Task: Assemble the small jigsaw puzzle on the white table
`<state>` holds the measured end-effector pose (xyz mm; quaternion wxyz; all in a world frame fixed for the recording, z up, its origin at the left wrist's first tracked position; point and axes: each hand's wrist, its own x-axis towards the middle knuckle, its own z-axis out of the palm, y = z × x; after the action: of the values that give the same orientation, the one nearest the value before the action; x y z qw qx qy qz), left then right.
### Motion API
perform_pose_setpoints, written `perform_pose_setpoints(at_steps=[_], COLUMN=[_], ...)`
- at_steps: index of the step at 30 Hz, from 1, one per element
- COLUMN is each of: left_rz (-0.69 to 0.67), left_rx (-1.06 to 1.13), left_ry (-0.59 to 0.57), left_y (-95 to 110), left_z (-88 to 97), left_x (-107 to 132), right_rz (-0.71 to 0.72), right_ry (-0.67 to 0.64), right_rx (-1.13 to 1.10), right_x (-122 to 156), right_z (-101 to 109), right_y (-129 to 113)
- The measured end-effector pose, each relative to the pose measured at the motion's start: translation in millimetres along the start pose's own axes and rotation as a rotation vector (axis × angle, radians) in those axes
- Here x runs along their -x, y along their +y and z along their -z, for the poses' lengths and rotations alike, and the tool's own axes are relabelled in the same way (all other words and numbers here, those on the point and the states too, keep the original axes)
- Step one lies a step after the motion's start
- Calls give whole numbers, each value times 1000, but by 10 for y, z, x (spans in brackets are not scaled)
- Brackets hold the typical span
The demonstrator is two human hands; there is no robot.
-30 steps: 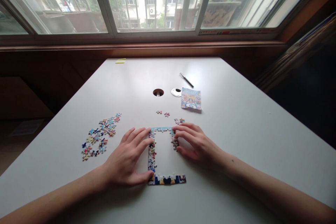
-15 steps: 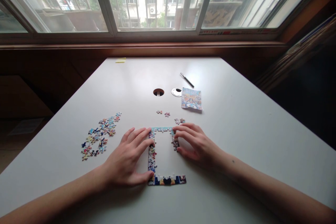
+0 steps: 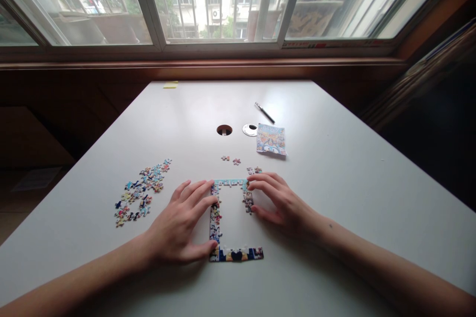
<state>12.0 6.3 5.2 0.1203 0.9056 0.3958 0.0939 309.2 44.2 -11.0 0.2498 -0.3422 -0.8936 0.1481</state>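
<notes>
A partly joined puzzle frame (image 3: 235,254) lies on the white table (image 3: 334,183) in front of me, with a left column, a pale blue top row and a dark bottom row. My left hand (image 3: 182,225) rests flat, fingers spread, against the frame's left column. My right hand (image 3: 277,200) lies with fingers stretched out on the frame's upper right corner and short right column. Neither hand grips a piece.
A heap of loose puzzle pieces (image 3: 141,193) lies to the left. A few stray pieces (image 3: 230,159) sit beyond the frame. Farther back are a picture card (image 3: 271,139), a round cap (image 3: 250,130), a cable hole (image 3: 224,130), a pen (image 3: 264,112) and a yellow note (image 3: 170,85).
My right hand has shifted slightly toward the far right corner of the frame. My left hand has stayed in place.
</notes>
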Motion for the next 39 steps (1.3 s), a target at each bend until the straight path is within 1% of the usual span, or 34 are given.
perform_pose_setpoints(at_steps=[17,25,27,29,32,35,39], left_rz=[0,0,1,2,-4,-9,-16], left_rx=[0,-18,-22,-24,-21,-18,-14], left_ry=[0,-24,-27,-24,-14,-4,4], left_y=[-12,-13,-10,-7,-9,-17,-26], left_z=[-11,-2,-4,-7,-11,-13,-14], left_x=[4,-1,-1,-1,1,3,2], right_rz=[-13,-16,-23,-62,-189,-309,-361], right_ry=[13,12,31,84,167,181,178], right_rx=[-28,-33,-41,-51,-74,-110,-138], right_x=[9,3,2,3,0,-8,-7], right_z=[-14,-12,-6,0,6,7,7], right_y=[13,4,-1,0,13,30,40])
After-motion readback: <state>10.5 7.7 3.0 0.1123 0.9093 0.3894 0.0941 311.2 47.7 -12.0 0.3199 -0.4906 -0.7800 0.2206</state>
